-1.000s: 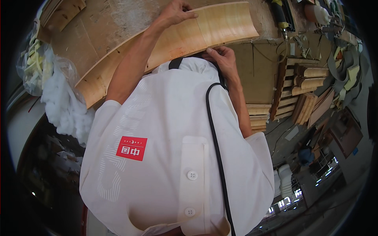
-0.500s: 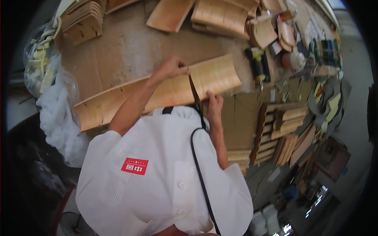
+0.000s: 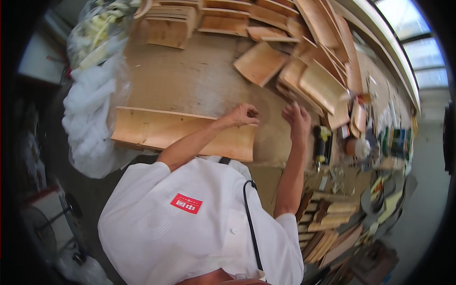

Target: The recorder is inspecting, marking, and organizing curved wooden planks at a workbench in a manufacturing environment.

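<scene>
A long, curved plywood panel lies across the near side of the workbench, its hollow face up. My left hand is over its far right corner, fingers curled, with a gap between thumb and forefinger; nothing shows in it. I cannot tell whether it touches the panel. My right hand is raised apart from the panel, just short of a pile of shorter curved plywood pieces. Its fingers are bent and slightly spread, a little blurred, and nothing is visible in them.
A loose curved piece and several rows of stacked pieces line the bench's far side. A yellow-and-black power tool and a pale bottle are on the right. White stuffing in plastic hangs at the left edge.
My right hand has left the panel's near edge and risen toward the pile. The panel now appears further left and less slanted as the view turned. A dark tapered shape between my hands is gone.
</scene>
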Demonstrator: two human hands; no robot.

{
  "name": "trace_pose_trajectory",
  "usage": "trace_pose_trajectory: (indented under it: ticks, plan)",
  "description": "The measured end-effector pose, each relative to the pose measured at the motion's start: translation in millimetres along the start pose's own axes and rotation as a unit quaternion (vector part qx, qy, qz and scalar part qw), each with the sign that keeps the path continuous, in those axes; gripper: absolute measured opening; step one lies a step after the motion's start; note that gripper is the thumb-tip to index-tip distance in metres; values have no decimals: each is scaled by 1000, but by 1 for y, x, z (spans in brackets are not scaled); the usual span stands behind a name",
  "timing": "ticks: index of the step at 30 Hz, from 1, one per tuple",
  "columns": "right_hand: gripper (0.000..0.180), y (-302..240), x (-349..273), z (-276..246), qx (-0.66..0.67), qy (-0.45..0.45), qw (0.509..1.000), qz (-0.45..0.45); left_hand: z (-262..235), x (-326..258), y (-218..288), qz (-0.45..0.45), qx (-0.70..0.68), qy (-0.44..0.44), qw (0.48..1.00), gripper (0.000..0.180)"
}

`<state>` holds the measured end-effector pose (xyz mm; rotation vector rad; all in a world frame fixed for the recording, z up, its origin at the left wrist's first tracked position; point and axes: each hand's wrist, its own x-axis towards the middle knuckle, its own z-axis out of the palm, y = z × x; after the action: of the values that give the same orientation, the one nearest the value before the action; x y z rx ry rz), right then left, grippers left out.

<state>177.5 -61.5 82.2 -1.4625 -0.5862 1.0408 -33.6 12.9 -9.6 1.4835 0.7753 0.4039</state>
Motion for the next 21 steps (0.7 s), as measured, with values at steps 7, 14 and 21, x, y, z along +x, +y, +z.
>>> trace_pose_trajectory:
  ticks: [7, 14, 21]
  plan:
    - [30, 74, -53, -42, 33, 73, 993, 92, -153, 3, -13, 29, 38, 448, 893, 23]
    - [28, 83, -95, -69, 58, 135, 983, 106, -336, 15, 15, 129, 435, 547, 704, 60]
    - [26, 76, -105, -55, 95, 139, 981, 100, -343, 14, -3, 64, 571, 444, 687, 69]
